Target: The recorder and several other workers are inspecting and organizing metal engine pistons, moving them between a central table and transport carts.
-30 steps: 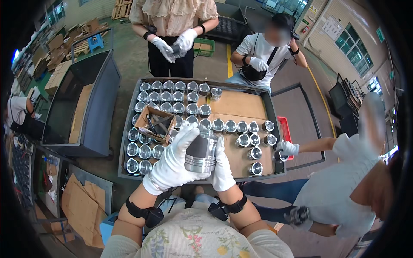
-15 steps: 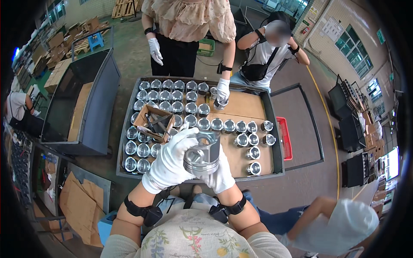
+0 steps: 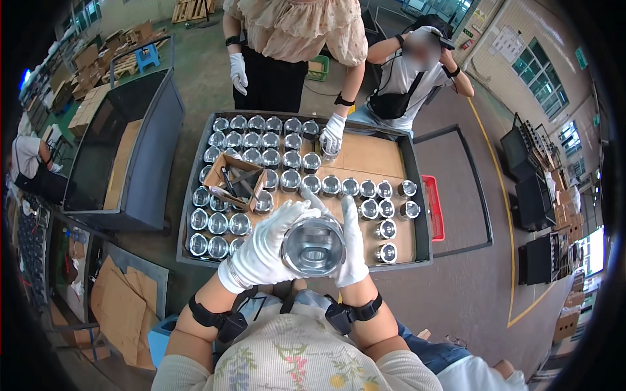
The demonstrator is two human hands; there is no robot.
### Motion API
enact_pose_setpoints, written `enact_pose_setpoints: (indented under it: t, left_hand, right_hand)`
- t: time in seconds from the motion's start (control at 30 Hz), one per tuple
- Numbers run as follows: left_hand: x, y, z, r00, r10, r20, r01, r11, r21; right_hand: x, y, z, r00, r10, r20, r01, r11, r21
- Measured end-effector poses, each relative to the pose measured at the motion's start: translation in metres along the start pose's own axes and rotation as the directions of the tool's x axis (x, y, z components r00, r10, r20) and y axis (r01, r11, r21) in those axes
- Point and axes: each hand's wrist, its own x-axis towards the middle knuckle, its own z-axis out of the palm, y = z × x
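Between my two white-gloved hands is a shiny metal piston (image 3: 314, 246), its round crown turned up toward the camera. My left hand (image 3: 264, 246) wraps its left side, with the thumb near the upper rim. Along the right side lies my right hand (image 3: 352, 251), fingers pointing away from me and the palm against the piston. Beyond my hands, a shallow dark-framed tray (image 3: 297, 266) lined with brown cardboard holds rows of similar pistons (image 3: 290, 180). A small cardboard box (image 3: 233, 181) with dark tools, possibly markers, stands among the pistons on the left.
Across the tray, a co-worker's gloved hand (image 3: 332, 133) is on a piston. Another person (image 3: 407, 85) sits at the far right. A red crate (image 3: 432, 207) adjoins the tray's right side. A dark metal bin (image 3: 140, 156) stands to the left, and a person's white clothing (image 3: 479, 375) shows at lower right.
The piston has turned from its side to show its round crown, and my right hand now lies along its right side. The person at lower right has moved lower, mostly out of view.
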Motion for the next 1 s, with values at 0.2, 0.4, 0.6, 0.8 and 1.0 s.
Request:
enact_pose_setpoints:
  t: [0.2, 0.4, 0.6, 0.8, 1.0]
  left_hand:
    - [0.003, 0.002, 0.005, 0.996, -0.054, 0.075, 0.053, 0.998, 0.016]
    - [0.016, -0.010, 0.019, 0.991, -0.104, 0.079, 0.088, 0.979, 0.184]
    - [-0.006, -0.057, 0.039, 0.938, -0.339, 0.075, 0.319, 0.927, 0.196]
    - [-0.054, -0.091, 0.046, 0.795, -0.606, 0.032, 0.534, 0.724, 0.437]
    - [-0.151, -0.112, 0.051, 0.576, -0.815, -0.060, 0.792, 0.538, 0.289]
  right_hand:
    - [-0.007, -0.009, 0.001, 0.998, -0.010, -0.054, -0.001, 0.981, -0.193]
    - [-0.007, -0.027, -0.056, 0.896, -0.440, -0.059, 0.158, 0.440, -0.884]
    - [0.014, -0.026, -0.079, 0.930, -0.350, -0.117, -0.111, 0.035, -0.993]
    - [0.087, -0.012, -0.212, 0.873, -0.389, -0.294, -0.287, 0.078, -0.955]
    - [0.154, 0.024, -0.293, 0.830, -0.343, -0.440, -0.492, -0.077, -0.867]
